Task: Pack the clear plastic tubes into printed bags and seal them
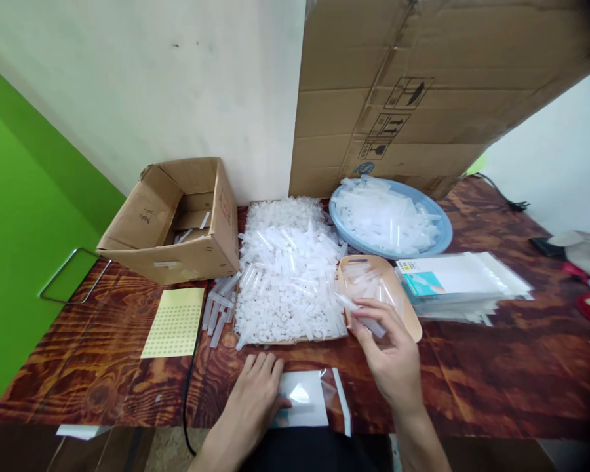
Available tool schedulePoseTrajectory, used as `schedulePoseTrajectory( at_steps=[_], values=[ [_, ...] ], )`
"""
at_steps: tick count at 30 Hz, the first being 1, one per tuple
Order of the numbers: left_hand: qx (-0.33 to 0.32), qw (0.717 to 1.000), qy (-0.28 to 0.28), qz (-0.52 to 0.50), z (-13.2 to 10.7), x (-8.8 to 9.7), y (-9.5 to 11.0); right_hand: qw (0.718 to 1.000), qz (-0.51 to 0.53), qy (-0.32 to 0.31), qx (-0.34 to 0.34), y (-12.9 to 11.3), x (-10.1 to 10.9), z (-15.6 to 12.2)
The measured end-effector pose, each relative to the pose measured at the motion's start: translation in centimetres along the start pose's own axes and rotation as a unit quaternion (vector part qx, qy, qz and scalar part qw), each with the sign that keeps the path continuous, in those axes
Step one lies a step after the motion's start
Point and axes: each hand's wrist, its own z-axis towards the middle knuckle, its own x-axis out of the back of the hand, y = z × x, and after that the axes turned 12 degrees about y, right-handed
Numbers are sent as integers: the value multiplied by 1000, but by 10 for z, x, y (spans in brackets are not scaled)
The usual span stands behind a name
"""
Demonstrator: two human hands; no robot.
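A clear plastic bag (305,398) with a white card inside lies at the table's front edge, its pale sealing strip on the right. My left hand (256,396) holds the bag's left end against the table, thumb over it and fingers bent beside it; part of the bag is hidden beneath. My right hand (391,351) pinches translucent plastic tubes (371,322) between thumb and fingers; how many I cannot tell. It is above the near left side of a tan tray (412,320), where more tubes lie.
A large heap of translucent tubes (290,282) sits behind my hands. A blue basin (445,229) of clear pieces stands behind the tray, beside stacked packaging bags (465,278). At left are an open cardboard box (204,259) and a yellow label sheet (173,322). A big carton (373,98) stands behind.
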Motion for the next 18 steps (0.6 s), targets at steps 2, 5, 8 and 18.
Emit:
schedulePoseTrajectory(
  at_steps=[2,5,8,18],
  values=[
    [31,998,-45,-33,-4,0,-3,1000,-11,-23,-3,5,15,4],
    [44,975,-74,-205,-4,12,-18,997,1,-69,-45,15,31,4],
    [93,912,-86,-391,-1,27,-34,988,62,-92,-110,24,33,-3],
    [179,753,-86,-627,10,33,-39,915,301,-51,-263,22,-26,-29]
  ],
)
